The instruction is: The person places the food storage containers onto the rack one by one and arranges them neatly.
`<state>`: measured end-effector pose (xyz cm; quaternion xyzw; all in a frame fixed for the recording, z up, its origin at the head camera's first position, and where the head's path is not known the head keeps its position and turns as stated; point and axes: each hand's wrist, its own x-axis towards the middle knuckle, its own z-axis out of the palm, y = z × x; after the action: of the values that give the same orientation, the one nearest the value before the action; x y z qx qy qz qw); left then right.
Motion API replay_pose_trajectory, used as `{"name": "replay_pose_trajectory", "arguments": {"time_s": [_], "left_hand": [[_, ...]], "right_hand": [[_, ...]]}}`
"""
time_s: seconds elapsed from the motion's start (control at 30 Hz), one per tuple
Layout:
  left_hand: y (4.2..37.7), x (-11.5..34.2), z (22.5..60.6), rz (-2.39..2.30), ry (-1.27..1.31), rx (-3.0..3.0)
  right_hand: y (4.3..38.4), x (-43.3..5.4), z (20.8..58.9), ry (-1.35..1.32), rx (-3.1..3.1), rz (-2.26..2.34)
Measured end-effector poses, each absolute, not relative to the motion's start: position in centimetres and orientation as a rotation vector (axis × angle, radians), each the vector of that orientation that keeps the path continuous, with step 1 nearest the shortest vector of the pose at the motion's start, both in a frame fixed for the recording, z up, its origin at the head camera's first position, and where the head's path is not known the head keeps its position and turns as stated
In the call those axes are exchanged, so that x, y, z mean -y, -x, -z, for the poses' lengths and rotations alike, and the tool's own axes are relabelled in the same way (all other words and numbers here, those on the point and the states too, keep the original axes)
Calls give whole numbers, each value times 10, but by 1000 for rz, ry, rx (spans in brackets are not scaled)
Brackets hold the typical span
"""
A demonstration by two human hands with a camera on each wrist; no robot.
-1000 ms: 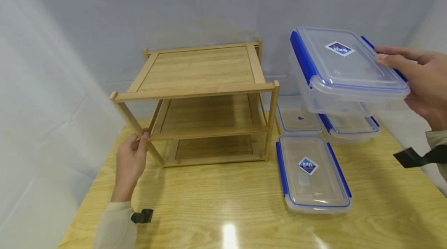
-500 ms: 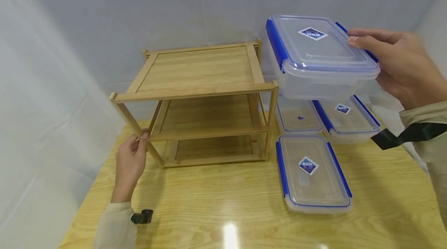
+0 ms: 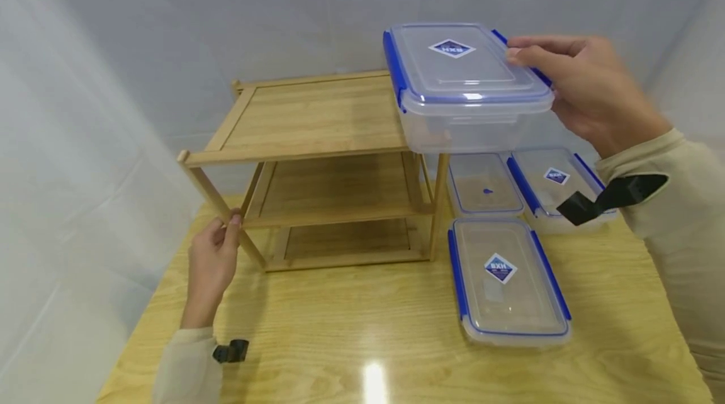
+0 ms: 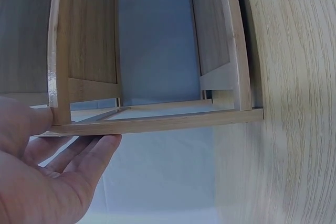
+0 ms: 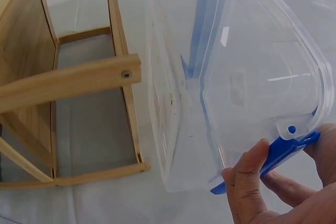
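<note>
My left hand (image 3: 212, 259) grips the front left post of a three-tier wooden shelf rack (image 3: 317, 114), thumb and fingers around it near the middle shelf. In the left wrist view the same hand (image 4: 58, 166) pinches the wooden post (image 4: 173, 124). My right hand (image 3: 589, 83) holds a clear food container (image 3: 470, 83) with a blue-clipped lid by its right edge. The container is in the air, overlapping the rack's right top corner in the head view. In the right wrist view, fingers (image 5: 249, 177) grip it at a blue clip (image 5: 283, 153), beside the rack.
Several more lidded containers stand on the wooden table (image 3: 317, 328) right of the rack: one in front (image 3: 504, 291), one behind it (image 3: 484, 187), and one at the right (image 3: 557, 180), partly covered by the wrist strap (image 3: 612, 196). A pale curtain (image 3: 283, 14) hangs behind.
My right hand has carried the container leftward, from above the other containers to the rack's right top corner. The left hand and the rack have stayed in place.
</note>
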<state>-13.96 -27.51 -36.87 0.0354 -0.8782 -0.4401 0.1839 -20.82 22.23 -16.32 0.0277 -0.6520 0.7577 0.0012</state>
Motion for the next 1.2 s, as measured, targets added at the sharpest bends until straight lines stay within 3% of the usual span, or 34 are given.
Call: {"name": "replay_pose_trajectory", "arguments": {"time_s": [1.2], "left_hand": [[143, 276, 370, 1206, -93, 2465]], "right_hand": [[226, -135, 149, -87, 2287, -2218]]}}
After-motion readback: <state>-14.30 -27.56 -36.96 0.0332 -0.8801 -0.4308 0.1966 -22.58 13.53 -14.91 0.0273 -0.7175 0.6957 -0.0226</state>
